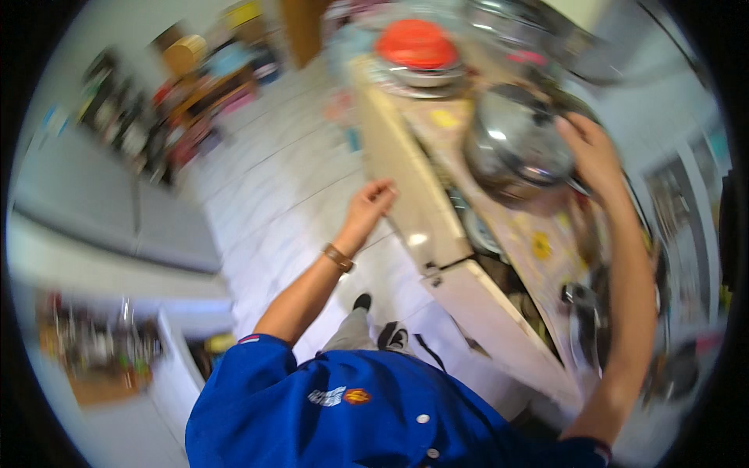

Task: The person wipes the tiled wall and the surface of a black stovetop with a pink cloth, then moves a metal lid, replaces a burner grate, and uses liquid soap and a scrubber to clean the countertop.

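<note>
My right hand (592,153) grips the right side of a shiny metal pot (503,140). A metal lid (529,131) with a dark knob covers the pot, and the thumb lies by its edge. The fingers behind the rim are partly hidden. Under the pot is a countertop with a yellow-flowered covering (541,245). My left hand (373,202), with a brown band at the wrist, hangs in the air beside a cream cabinet door (409,158). Its fingers are curled together, and nothing shows in them, though motion blurs the view.
A red plastic bowl (416,44) tops a stack of dishes at the counter's far end. A second cabinet door (497,327) stands ajar, with dishes (483,231) inside. Another metal vessel (585,327) sits nearer me. A grey refrigerator (105,193) stands left across the tiled floor (275,199).
</note>
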`<state>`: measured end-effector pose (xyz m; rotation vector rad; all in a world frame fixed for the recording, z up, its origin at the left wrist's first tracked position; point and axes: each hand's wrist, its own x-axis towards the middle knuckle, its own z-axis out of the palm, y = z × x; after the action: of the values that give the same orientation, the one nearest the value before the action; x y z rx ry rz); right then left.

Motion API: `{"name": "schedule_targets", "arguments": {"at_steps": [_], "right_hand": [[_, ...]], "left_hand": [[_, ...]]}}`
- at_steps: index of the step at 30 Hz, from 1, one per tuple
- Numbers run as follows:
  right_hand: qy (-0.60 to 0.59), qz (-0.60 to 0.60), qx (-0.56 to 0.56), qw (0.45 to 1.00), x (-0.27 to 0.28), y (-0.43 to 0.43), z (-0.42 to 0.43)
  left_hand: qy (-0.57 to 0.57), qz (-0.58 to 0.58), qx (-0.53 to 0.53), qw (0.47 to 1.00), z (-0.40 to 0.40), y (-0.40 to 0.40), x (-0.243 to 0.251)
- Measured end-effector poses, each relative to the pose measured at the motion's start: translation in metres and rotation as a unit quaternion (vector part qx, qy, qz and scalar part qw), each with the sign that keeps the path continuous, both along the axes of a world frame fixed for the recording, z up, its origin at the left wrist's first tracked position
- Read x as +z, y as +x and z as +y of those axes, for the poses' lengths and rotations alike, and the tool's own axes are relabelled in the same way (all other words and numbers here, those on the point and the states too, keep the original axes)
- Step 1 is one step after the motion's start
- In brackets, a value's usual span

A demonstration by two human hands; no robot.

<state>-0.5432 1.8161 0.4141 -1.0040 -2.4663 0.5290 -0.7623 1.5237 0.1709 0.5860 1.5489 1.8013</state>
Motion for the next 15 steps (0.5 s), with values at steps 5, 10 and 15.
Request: {"name": "schedule_targets", "arguments": {"at_steps": [5,10,15], "right_hand": [[-0.194,-0.016,0.288,0.938,0.04,-0.05,-0.164],[-0.083,-0.213,0.551,0.803,0.041,-0.075,-0.299],[-0.032,-0.264,0.673,0.69,-0.013,-0.09,-0.427]], "left_hand": [[-0.158,0.01,0.142,0.977,-0.207,0.058,-0.105],[-0.268,-0.122,0.303,0.906,-0.393,0.15,-0.178],[-0.285,-0.253,0.498,0.779,-0.567,0.277,-0.255]]}}
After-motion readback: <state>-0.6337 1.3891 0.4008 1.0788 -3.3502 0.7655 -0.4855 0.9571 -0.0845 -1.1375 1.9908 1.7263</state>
